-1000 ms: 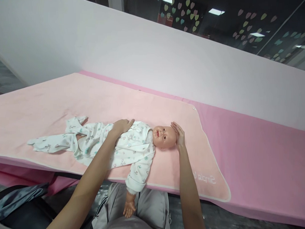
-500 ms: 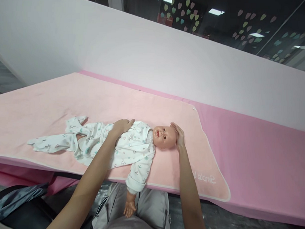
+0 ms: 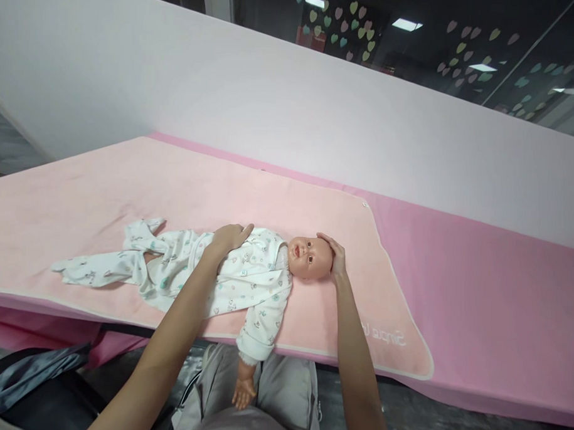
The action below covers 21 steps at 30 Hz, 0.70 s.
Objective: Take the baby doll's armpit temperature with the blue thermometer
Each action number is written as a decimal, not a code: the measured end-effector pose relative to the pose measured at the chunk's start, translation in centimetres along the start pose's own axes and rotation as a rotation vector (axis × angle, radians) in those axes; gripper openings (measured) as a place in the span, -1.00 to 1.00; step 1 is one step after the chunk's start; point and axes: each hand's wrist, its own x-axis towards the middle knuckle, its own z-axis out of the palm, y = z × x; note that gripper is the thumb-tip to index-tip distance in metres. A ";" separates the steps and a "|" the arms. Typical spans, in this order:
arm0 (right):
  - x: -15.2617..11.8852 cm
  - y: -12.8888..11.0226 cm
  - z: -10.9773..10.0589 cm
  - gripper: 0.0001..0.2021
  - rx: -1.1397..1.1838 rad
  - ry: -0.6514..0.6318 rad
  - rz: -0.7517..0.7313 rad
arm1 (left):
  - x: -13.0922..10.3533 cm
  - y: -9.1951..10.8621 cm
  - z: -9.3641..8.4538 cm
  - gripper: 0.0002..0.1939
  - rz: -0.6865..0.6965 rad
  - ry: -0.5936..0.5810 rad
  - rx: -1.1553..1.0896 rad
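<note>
A baby doll (image 3: 310, 258) lies on its back across a peach mat (image 3: 213, 181), its head toward the right. It wears a white printed outfit (image 3: 254, 273), and one doll hand (image 3: 244, 392) hangs over the mat's front edge. My left hand (image 3: 230, 238) rests flat on the doll's torso with the fingers spread a little. Around the top of the doll's head curves my right hand (image 3: 335, 254), open, its palm partly hidden by the head. The trouser legs of the outfit lie loosely to the left.
Pink cloth (image 3: 491, 297) covers the table beneath the mat. Behind it rises a white partition (image 3: 291, 108), with dark glass bearing heart stickers above. A black bag or chair (image 3: 49, 398) with grey fabric stands at the lower left.
The fingers of my right hand have shifted slightly left, closer over the top of the doll's head. My left hand and the doll have stayed put.
</note>
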 end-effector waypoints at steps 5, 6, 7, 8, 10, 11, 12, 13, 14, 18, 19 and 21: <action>0.7 0.2 -1.0 -0.65 0.043 0.060 -0.065 | 0.0 0.0 0.0 -0.22 0.000 -0.002 0.003; 0.7 0.3 -1.0 -0.65 0.042 0.060 -0.070 | 0.0 0.0 0.0 -0.22 0.000 -0.003 0.003; 0.6 0.4 -0.9 -0.65 0.036 0.046 -0.060 | 0.0 0.0 0.0 -0.22 0.001 -0.003 0.003; 0.5 0.4 -0.8 -0.65 0.028 0.018 -0.034 | 0.0 0.0 -0.1 -0.22 0.002 -0.003 0.003; 0.2 0.4 -0.4 -0.65 0.010 -0.050 0.032 | -0.1 0.0 -0.1 -0.22 0.003 -0.002 0.000; 0.1 0.5 -0.3 -0.65 -0.002 -0.068 0.048 | -0.1 0.0 -0.1 -0.22 0.003 -0.001 -0.001; 0.0 0.4 -0.3 -0.66 -0.009 -0.064 0.044 | -0.1 0.0 -0.1 -0.22 0.003 0.000 -0.002; 0.1 0.4 -0.3 -0.68 -0.011 -0.040 0.023 | -0.1 0.0 0.0 -0.22 0.004 0.002 -0.002; 0.2 0.4 -0.5 -0.68 -0.008 -0.007 -0.005 | -0.1 0.0 0.0 -0.22 0.003 0.003 -0.003; 0.8 0.6 -1.4 -0.65 0.030 0.062 -0.078 | 0.1 -0.1 0.1 -0.22 0.001 0.007 -0.003; 0.9 0.6 -1.5 -0.64 0.038 0.070 -0.088 | 0.1 -0.1 0.0 -0.23 0.002 0.008 -0.004; 0.8 0.7 -1.3 -0.64 0.058 0.091 -0.088 | 0.0 0.0 0.0 -0.24 0.003 0.013 -0.008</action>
